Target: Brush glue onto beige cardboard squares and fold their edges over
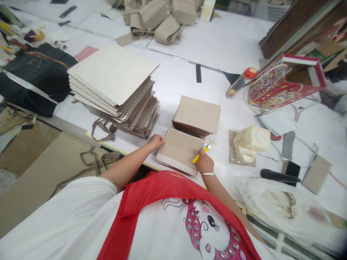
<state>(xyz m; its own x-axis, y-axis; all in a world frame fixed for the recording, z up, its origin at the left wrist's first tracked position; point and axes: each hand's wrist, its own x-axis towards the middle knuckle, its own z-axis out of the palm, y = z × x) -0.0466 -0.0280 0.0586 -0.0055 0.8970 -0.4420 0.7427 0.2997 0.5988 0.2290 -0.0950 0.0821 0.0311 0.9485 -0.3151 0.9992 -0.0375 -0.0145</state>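
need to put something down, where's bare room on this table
Widest: the white tabletop between the beige bags and the red-topped bottle. A smaller patch lies between the tall stack and the black strip. Crowded: around the left hand and right hand at the near boards, and right of the yellowish jug.

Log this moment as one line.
left hand: at left edge of tan panel | right hand: gripping yellow tool near panel's right edge | beyond panel: short tan stack | farther left: tall board stack

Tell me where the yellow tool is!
In the head view, the yellow tool is just right of the middle, in the person's right grip, by the right edge of the front stack of beige sheets. The pale jug is farther right.
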